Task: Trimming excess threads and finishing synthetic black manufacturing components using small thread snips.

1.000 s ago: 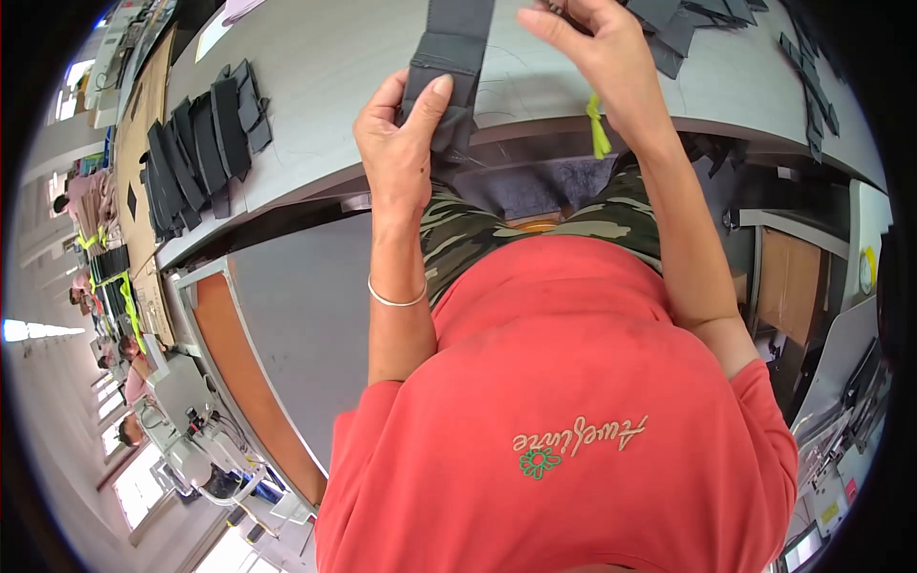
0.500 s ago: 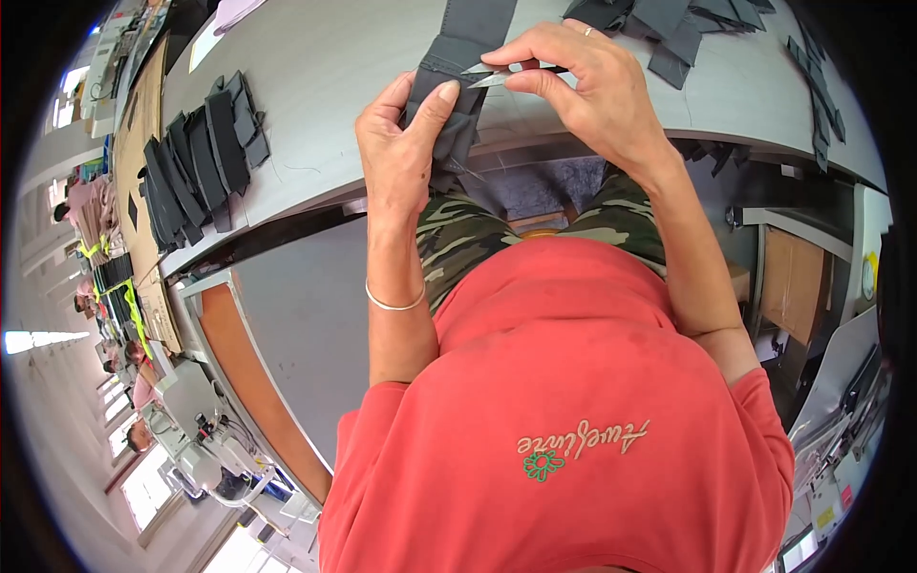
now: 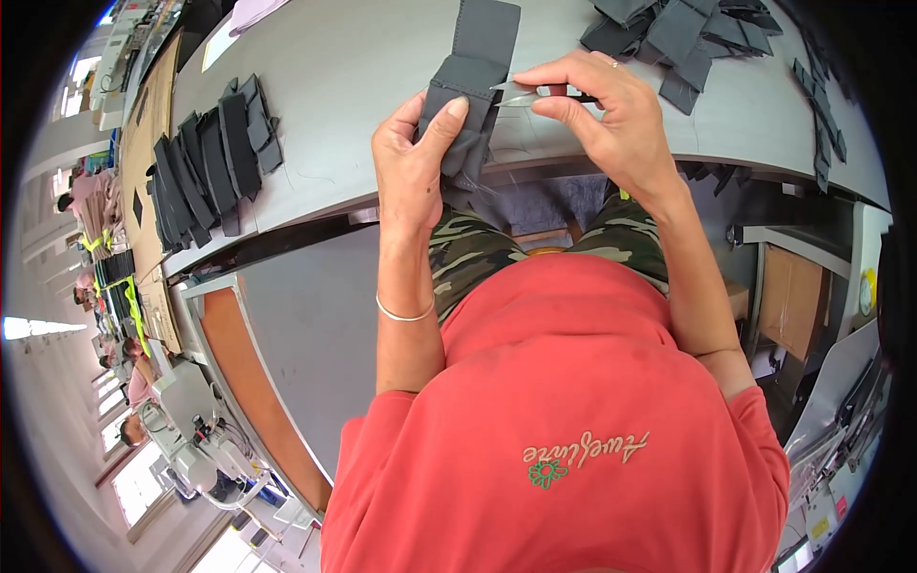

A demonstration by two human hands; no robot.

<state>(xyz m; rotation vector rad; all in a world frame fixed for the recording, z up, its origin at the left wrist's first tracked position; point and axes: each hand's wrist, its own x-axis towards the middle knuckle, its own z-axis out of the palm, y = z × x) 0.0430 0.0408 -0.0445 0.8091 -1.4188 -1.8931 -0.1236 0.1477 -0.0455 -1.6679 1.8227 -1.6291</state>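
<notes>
The right hand (image 3: 614, 116) has come closer to the dark gray cloth (image 3: 461, 84) than it was 1 second ago, and the blades it holds now sit at the cloth's right edge. Half a second ago the tips lay over the cloth.

The left hand (image 3: 411, 160) is pinched on the cloth, with the thumb in front and the fingers mostly hidden behind. The right hand is closed on small snips (image 3: 551, 91), and their 2 pointed blades are apart. The 2 hands are near each other but not touching. I cannot tell if the blade tips touch the cloth.

The cloth is held up over the near side of the table (image 3: 334, 115), a bit left of the snips. It has a fold and a sewn line across it, and thin loose threads (image 3: 483, 185) hang at the low end.

I think the cloth is light. The flat top part looks a bit stiff, but the low end is bunched and looks soft and floppy. It does not look slippery or easy to break, though a blade could nick it. A good place to grab it is just under the fold, thumb on top, away from the sharp tips.
</notes>
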